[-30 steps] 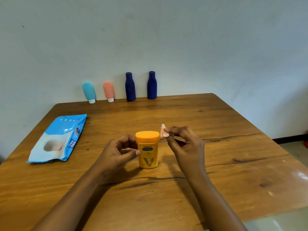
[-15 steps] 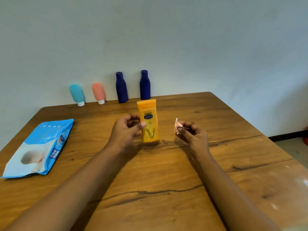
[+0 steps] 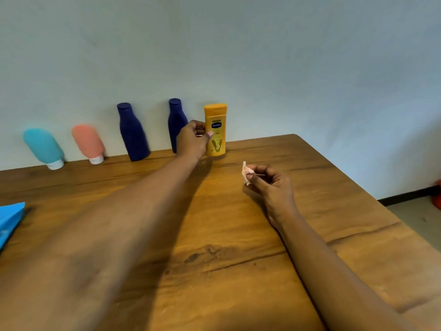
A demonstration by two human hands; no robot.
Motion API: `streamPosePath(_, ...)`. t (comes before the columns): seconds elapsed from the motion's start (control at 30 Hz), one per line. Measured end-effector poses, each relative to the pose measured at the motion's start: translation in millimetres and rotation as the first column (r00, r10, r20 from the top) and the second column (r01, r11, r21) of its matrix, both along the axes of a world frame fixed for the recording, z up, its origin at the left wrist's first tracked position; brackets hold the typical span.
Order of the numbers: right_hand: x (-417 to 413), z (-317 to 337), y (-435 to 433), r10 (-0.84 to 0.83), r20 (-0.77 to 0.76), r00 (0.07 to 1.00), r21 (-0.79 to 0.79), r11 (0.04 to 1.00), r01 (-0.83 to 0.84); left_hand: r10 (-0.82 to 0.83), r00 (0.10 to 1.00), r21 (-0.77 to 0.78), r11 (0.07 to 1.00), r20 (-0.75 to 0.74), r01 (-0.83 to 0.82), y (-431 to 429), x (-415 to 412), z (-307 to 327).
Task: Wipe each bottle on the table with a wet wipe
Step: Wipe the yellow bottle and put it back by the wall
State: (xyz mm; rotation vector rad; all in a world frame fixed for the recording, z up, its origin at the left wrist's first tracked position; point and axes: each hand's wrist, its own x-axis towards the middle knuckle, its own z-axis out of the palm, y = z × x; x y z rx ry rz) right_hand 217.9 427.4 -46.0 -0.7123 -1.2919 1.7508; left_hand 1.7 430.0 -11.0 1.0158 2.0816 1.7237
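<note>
**Yellow bottle** (image 3: 216, 130): upright at the back edge of the counter (image 3: 238, 235), close to the wall (image 3: 286, 68). Whether its base rests on the wood cannot be told.
**Left hand** (image 3: 193, 139): fingers and thumb curled round the bottle's side.
**Wet wipe** (image 3: 245, 173): small and crumpled, over mid-counter, apart from every bottle.
**Right hand** (image 3: 269, 185): pinches the wipe at its fingertips.
**Row, left to right:** teal bottle (image 3: 43, 145) and pink bottle (image 3: 88, 143), both cap-down; first dark blue bottle (image 3: 132, 132); second dark blue bottle (image 3: 176, 120), just beside the left hand.
**Wipe pack** (image 3: 9, 218): blue, at the left edge.
**Risks:** the knuckles may topple the second dark blue bottle as the hand withdraws. A tilted release may tip the tall, narrow yellow bottle. The small wipe may slip from so light a pinch.
</note>
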Motion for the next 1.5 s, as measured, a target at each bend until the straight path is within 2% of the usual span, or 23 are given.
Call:
streamPosePath(0.13, -12.3, -4.0, 23.9, 0.033, 0.068, 0.997, 0.022, 0.999, -0.034, 0.049, 0.998, -0.018, 0.999, -0.03, -0.05, 25.9, -9.3, -16.5)
streamPosePath(0.47, -17.9, -10.4, 40.0, 0.116, 0.069, 0.991, 0.04, 0.992, -0.119, 0.091, 0.992, 0.008, 0.996, -0.093, -0.091, 52.6, -11.1, -24.4)
streamPosePath(1.5, -17.8, -6.5, 37.8, 0.124, 0.087, 0.988, 0.089, 0.987, -0.132, 0.138, 0.97, 0.015, 0.99, -0.202, -0.138, 60.1, -9.8, -30.5)
